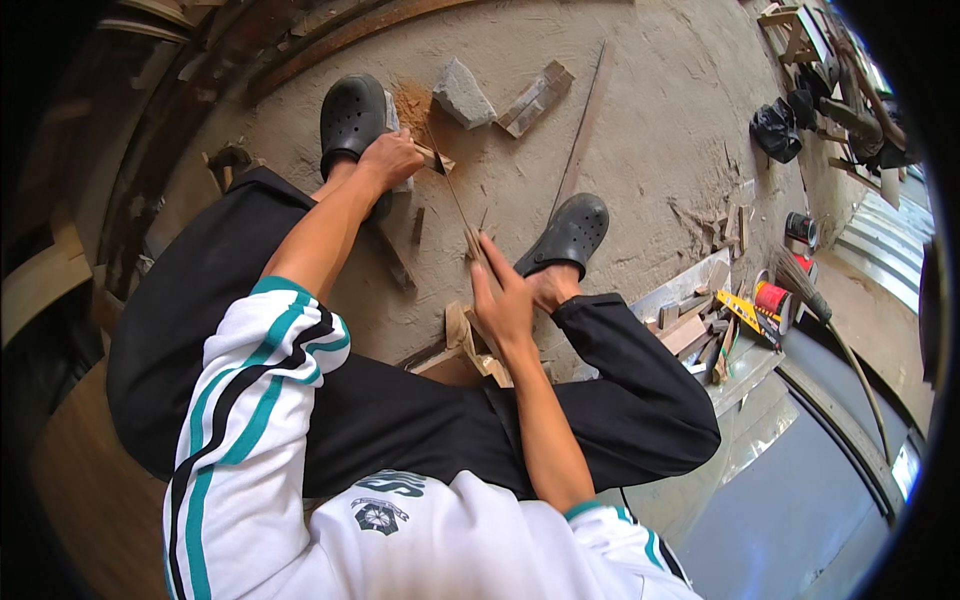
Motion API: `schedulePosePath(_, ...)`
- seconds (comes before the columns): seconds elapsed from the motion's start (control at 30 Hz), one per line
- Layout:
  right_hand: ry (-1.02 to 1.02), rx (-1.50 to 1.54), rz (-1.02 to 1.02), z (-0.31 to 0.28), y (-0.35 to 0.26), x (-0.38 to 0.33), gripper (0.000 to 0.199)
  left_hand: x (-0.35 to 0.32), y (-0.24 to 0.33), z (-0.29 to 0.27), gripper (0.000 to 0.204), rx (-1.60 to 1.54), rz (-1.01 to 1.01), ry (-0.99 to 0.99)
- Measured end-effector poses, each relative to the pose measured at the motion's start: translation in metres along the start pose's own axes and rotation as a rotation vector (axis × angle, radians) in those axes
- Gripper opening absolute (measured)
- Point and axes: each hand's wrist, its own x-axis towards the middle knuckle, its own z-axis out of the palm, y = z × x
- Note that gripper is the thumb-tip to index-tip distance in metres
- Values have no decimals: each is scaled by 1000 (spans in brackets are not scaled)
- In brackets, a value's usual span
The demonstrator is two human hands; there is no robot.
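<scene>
My left hand (392,158) is closed around a short wooden piece (432,157), whose end sticks out to the right of the fingers beside my left shoe (353,115). In my right hand (502,298), slightly blurred, is the handle end of a thin saw (455,198). Its blade shows nearly edge-on, slanting up and left to the wooden piece. Whether the teeth are inside a cut is too small to tell. Orange-brown sawdust (412,103) lies just past the left hand. My right shoe (575,232) rests on the ground right of the saw handle.
Beyond the hands lie a grey stone block (463,95), a flat wooden block (536,99) and a long thin strip (584,130). Wood offcuts (690,325), a yellow-and-black tool (742,312), a red can (770,298) and a brush (803,282) are at right. More scraps (460,345) sit between my legs.
</scene>
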Motion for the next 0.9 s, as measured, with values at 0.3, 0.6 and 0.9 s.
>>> schedulePosePath(0.3, -5, 50, 36, 10, 5, -3, 41, -1, 5, 5, 17, 16, -21, 5)
schedulePosePath(0.6, -45, 21, 89, -16, -22, -38, 42, -2, -2, 12, 17, 10, -17, -12)
schedulePosePath(0.9, -34, 35, 83, -35, -49, -78, 40, -9, 1, -4, 18, 37, -31, -47)
